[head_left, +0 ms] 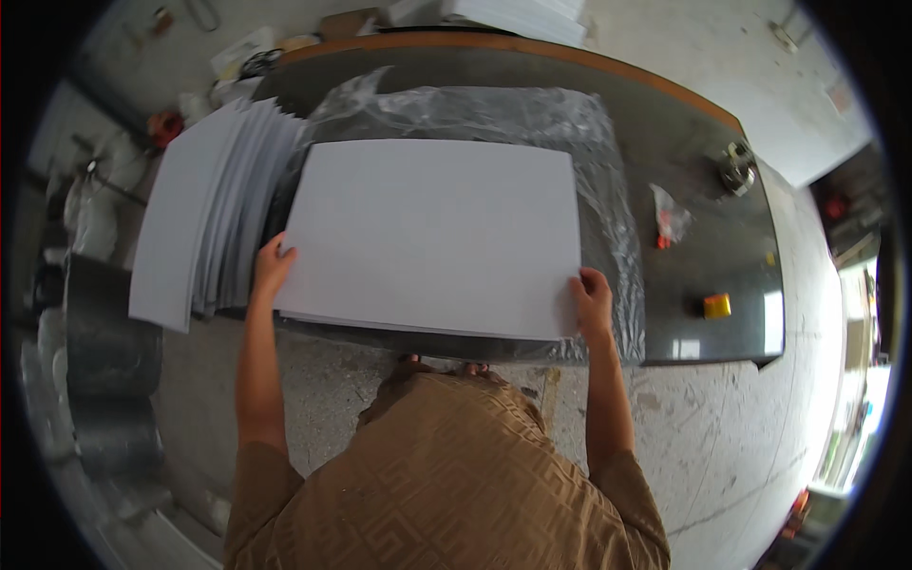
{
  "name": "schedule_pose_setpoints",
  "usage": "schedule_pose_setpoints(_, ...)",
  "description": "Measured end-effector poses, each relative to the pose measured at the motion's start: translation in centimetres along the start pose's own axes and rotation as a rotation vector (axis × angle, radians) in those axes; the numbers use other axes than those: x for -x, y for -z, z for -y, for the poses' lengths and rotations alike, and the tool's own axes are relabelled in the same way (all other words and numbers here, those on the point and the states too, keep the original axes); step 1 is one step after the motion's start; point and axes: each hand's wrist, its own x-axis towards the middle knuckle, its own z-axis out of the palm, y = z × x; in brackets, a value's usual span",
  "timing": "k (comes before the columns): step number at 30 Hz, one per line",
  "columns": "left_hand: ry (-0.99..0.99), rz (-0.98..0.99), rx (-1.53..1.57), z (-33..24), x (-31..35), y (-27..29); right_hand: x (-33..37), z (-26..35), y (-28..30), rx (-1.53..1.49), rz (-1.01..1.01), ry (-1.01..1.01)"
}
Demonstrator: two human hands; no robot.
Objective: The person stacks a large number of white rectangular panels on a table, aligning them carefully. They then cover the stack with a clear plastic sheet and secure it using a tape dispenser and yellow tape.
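Observation:
A large white sheet (432, 237) lies in front of me on top of at least one more like it, whose edges peek out along the near side. At its left edge is my left hand (273, 269), closed on the border with the thumb on top. My right hand (593, 302) grips the right edge near the closest corner; some fingertips are hidden. Beneath the sheets a clear plastic film (608, 218) is spread, wrinkled at the far and right sides. Left of them, a fanned pile of similar white sheets (185, 209) hangs partly over the table's edge.
The dark, glossy table (684, 328) has a wooden strip (532, 45) along its far edge. On its right part are a small yellow object (716, 305), a plastic bag with something red (668, 218) and a shiny metal item (737, 169). Dark rolls (112, 351) stand at the left.

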Motion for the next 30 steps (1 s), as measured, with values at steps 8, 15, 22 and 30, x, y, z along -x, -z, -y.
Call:
schedule_pose_setpoints(8,0.278,0.13,0.131,-2.5,0.6,-1.1,-0.1,-1.1,1.2,-0.001,0.261,-0.145)
schedule_pose_setpoints(15,0.272,-0.243,0.148,0.9,2.8,-1.6,-0.9,-2.7,3.2,-0.028,0.034,-0.136)
schedule_pose_setpoints(22,0.661,-1.109,0.969,16.6,12.7,11.7,-0.3,3.0,2.9,0.079,-0.204,0.156)
schedule_pose_setpoints(30,0.715,-0.846,0.964,22.8,3.1,21.1,1.5,12.4,-15.7,0.119,0.1,0.434)
